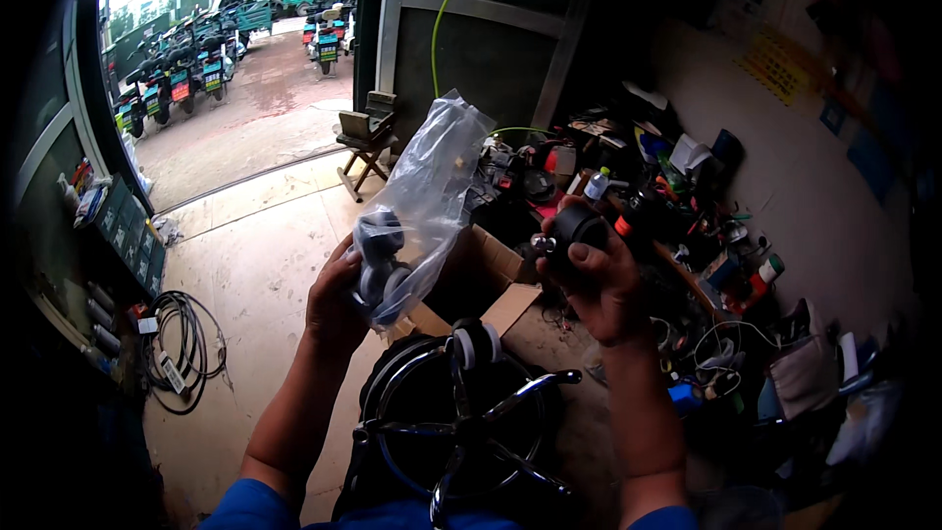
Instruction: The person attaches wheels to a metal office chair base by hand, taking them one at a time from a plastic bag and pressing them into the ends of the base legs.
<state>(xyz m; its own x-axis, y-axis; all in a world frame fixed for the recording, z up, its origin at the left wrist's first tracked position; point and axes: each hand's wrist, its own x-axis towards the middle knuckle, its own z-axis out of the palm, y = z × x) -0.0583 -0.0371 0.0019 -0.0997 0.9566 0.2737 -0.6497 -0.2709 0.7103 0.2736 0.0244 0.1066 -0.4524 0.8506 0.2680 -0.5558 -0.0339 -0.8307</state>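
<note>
One wheel (478,344) is already sitting on the chrome base's (472,428) far leg (459,391), four others seemingly waiting bare, as the left hand (336,290) is clutching bagged casters (378,278) and the right hand (610,287) is gripping a black caster (581,223) above and right of the base, stem (542,245) pointing left, long axis running roughly sideways!

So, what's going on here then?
A person's left hand holds a clear plastic bag with caster wheels inside, while the right hand holds a dark caster, its metal stem showing. Below the hands is a five-legged chrome swivel-seat base, with one caster at the end of its far leg and none visible on the others. An open cardboard box sits just beyond.
</note>
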